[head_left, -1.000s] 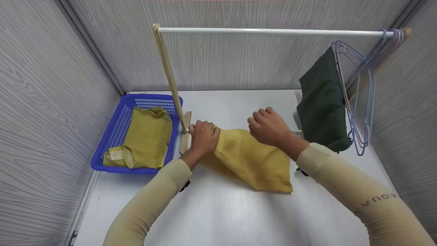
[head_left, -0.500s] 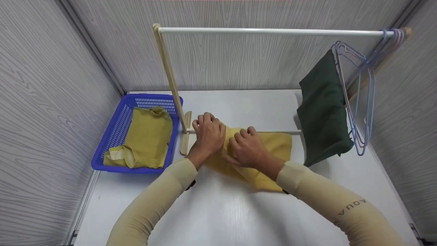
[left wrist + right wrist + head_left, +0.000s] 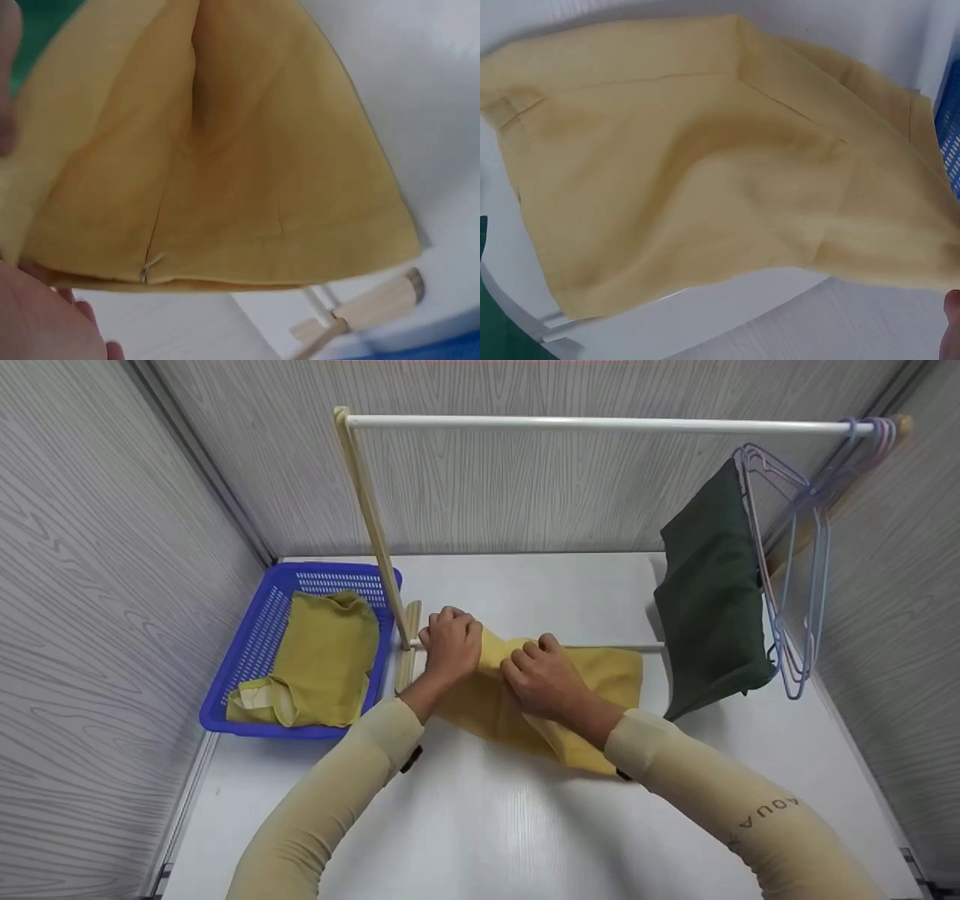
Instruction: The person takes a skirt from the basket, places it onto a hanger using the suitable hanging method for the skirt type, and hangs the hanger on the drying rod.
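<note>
A yellow cloth [image 3: 607,675] with stitched hems is lifted off the white table at its far edge, and its near part hangs in folds. My left hand [image 3: 452,646] grips the far left corner, fingers curled over it. Close to it, my right hand [image 3: 544,679] pinches the same far edge. The left wrist view shows the cloth's [image 3: 285,172] hemmed edge with a small loose thread, and part of my left hand [image 3: 45,319] at the lower left. In the right wrist view the cloth [image 3: 667,172] spreads wide, with just a fingertip at the right edge.
A blue plastic basket [image 3: 225,690] at left holds a folded mustard garment [image 3: 326,660]. Over the table stands a rack with a white rail [image 3: 600,424] and wooden post [image 3: 367,510]. At right hang a dark green cloth [image 3: 709,600] and several hangers [image 3: 817,585].
My right hand has come left and down from beyond the cloth's right side and taken its far edge beside my left hand. The left hand keeps its hold.
</note>
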A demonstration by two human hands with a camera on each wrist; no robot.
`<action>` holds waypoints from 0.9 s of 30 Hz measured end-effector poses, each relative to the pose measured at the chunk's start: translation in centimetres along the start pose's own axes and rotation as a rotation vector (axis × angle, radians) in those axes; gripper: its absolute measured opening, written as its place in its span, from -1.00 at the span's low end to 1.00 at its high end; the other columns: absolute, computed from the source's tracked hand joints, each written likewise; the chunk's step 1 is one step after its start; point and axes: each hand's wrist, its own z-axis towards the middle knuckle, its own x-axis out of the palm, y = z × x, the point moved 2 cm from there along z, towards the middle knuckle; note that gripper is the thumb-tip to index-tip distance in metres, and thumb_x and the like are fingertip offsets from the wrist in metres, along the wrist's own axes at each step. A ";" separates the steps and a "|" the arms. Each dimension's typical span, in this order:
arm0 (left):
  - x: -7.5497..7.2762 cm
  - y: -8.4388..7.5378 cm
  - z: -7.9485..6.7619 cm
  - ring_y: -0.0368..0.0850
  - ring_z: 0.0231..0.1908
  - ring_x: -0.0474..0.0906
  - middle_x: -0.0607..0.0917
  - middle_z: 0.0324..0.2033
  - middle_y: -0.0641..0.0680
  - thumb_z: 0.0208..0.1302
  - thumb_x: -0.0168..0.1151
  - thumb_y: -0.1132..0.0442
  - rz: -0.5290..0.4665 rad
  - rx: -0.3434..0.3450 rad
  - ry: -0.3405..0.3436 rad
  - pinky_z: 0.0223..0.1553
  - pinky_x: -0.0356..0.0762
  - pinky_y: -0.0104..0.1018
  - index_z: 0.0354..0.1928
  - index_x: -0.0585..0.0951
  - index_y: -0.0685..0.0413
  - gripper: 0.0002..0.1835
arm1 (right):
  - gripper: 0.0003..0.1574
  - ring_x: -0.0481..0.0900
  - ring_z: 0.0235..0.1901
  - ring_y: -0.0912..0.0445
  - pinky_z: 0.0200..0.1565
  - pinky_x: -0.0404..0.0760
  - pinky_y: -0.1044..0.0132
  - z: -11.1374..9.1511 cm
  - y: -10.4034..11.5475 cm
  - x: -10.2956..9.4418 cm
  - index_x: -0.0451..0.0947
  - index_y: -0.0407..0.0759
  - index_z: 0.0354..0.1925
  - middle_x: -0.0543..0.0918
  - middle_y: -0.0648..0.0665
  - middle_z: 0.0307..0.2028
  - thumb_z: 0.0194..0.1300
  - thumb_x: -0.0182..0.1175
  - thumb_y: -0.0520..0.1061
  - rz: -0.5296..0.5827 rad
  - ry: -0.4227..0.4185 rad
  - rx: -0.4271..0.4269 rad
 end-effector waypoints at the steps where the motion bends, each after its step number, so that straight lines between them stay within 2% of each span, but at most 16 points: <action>1: -0.2 0.5 0.1 0.17 0.00 0.47 0.65 -0.11 0.18 0.44 -0.12 0.17 -0.024 0.012 0.009 0.11 0.22 0.16 -0.33 0.67 0.18 -0.61 | -0.68 0.43 -0.61 -0.01 -0.36 0.41 0.05 0.0 -0.4 -0.2 0.40 -0.18 -0.54 0.45 -0.10 -0.63 0.29 0.16 -0.07 0.009 -0.018 -0.003; 3: -0.4 1.5 0.2 0.17 -0.07 0.51 0.68 -0.21 0.18 0.43 -0.13 0.20 -0.096 0.037 0.022 0.10 0.23 0.16 -0.35 0.64 0.20 -0.63 | -0.70 0.46 -0.59 -0.02 -0.35 0.43 0.04 -0.1 -1.4 -0.5 0.41 -0.18 -0.53 0.47 -0.10 -0.62 0.27 0.16 -0.07 0.025 -0.047 0.000; 5: -0.5 2.4 0.1 0.15 -0.10 0.51 0.68 -0.26 0.18 0.39 -0.14 0.24 -0.194 0.092 0.053 0.09 0.22 0.15 -0.33 0.60 0.20 -0.69 | -0.71 0.50 -0.56 -0.04 -0.33 0.46 0.03 -0.3 -2.4 -0.8 0.43 -0.19 -0.50 0.50 -0.11 -0.59 0.27 0.16 -0.05 0.040 -0.055 0.010; 7: -0.3 3.2 -0.4 0.12 -0.08 0.48 0.65 -0.22 0.19 0.33 -0.14 0.25 -0.268 0.190 0.102 0.12 0.17 0.14 -0.24 0.57 0.18 -0.73 | -0.73 0.53 -0.53 -0.05 -0.31 0.47 0.02 -0.5 -3.2 -1.2 0.45 -0.20 -0.47 0.52 -0.12 -0.57 0.28 0.14 -0.06 0.052 -0.048 0.023; 8: -0.1 3.5 -0.8 0.11 -0.05 0.47 0.64 -0.17 0.18 0.31 -0.11 0.22 -0.274 0.254 0.127 0.15 0.15 0.14 -0.18 0.56 0.17 -0.74 | -0.73 0.54 -0.52 -0.05 -0.30 0.48 0.01 -0.6 -3.6 -1.3 0.45 -0.20 -0.46 0.53 -0.13 -0.57 0.30 0.12 -0.06 0.054 -0.039 0.031; 10: 0.4 3.9 -1.6 0.09 0.04 0.43 0.60 -0.07 0.17 0.28 -0.02 0.12 -0.215 0.398 0.168 0.19 0.14 0.15 -0.04 0.52 0.17 -0.67 | -0.73 0.55 -0.51 -0.06 -0.28 0.48 0.00 -0.8 -4.2 -1.5 0.46 -0.20 -0.44 0.54 -0.13 -0.56 0.34 0.08 -0.06 0.061 -0.014 0.048; 12: 1.0 4.1 -2.5 0.08 0.08 0.43 0.58 -0.02 0.14 0.34 0.04 -0.02 -0.075 0.529 0.163 0.20 0.16 0.15 0.04 0.48 0.15 -0.58 | -0.72 0.55 -0.51 -0.06 -0.27 0.48 -0.01 -1.0 -4.6 -1.7 0.48 -0.20 -0.43 0.54 -0.13 -0.56 0.36 0.06 -0.06 0.068 0.007 0.063; 13: 1.3 4.1 -2.8 0.07 0.09 0.44 0.58 -0.01 0.13 0.37 0.07 -0.09 0.006 0.578 0.138 0.20 0.18 0.15 0.06 0.47 0.14 -0.54 | -0.72 0.55 -0.51 -0.06 -0.27 0.48 -0.01 -1.1 -4.8 -1.8 0.48 -0.19 -0.42 0.55 -0.13 -0.56 0.36 0.06 -0.05 0.070 0.017 0.068; 15: 2.0 4.0 -3.2 0.06 0.06 0.46 0.60 -0.05 0.10 0.40 0.10 -0.08 0.144 0.643 0.070 0.17 0.23 0.13 0.03 0.49 0.13 -0.58 | -0.73 0.55 -0.50 -0.07 -0.26 0.48 0.00 -1.3 -5.1 -1.8 0.49 -0.19 -0.41 0.55 -0.13 -0.56 0.35 0.07 -0.05 0.081 0.034 0.069; 18: 2.7 3.6 -3.1 0.04 -0.07 0.52 0.64 -0.20 0.08 0.47 0.08 0.10 0.268 0.688 -0.058 0.09 0.28 0.09 -0.13 0.53 0.13 -0.77 | -0.73 0.55 -0.48 -0.07 -0.24 0.48 0.00 -1.4 -5.2 -1.9 0.50 -0.19 -0.40 0.56 -0.14 -0.54 0.35 0.06 -0.04 0.093 0.058 0.055; 21: 2.9 2.8 -2.8 0.02 -0.22 0.54 0.64 -0.36 0.07 0.44 0.10 0.22 0.339 0.749 -0.182 0.02 0.33 0.06 -0.28 0.53 0.14 -0.85 | -0.68 0.56 -0.44 -0.07 -0.21 0.48 -0.02 -1.3 -5.1 -2.1 0.49 -0.19 -0.35 0.57 -0.15 -0.50 0.37 0.01 0.02 0.113 0.088 0.057; 23: 2.9 2.0 -2.5 0.01 -0.32 0.54 0.63 -0.44 0.06 0.41 0.13 0.25 0.373 0.811 -0.245 -0.03 0.37 0.02 -0.32 0.52 0.14 -0.86 | -0.57 0.57 -0.37 -0.08 -0.16 0.48 -0.02 -1.0 -5.1 -2.3 0.50 -0.20 -0.23 0.61 -0.16 -0.41 0.39 -0.03 0.13 0.130 0.109 0.073; 27: 2.7 0.3 -2.0 -0.03 -0.50 0.49 0.56 -0.57 0.05 0.37 0.17 0.31 0.385 0.945 -0.305 -0.13 0.41 -0.06 -0.36 0.50 0.15 -0.87 | -0.36 0.59 -0.28 -0.08 -0.09 0.48 -0.05 -0.1 -5.2 -3.0 0.48 -0.21 -0.07 0.62 -0.17 -0.29 0.40 -0.05 0.33 0.130 0.096 0.044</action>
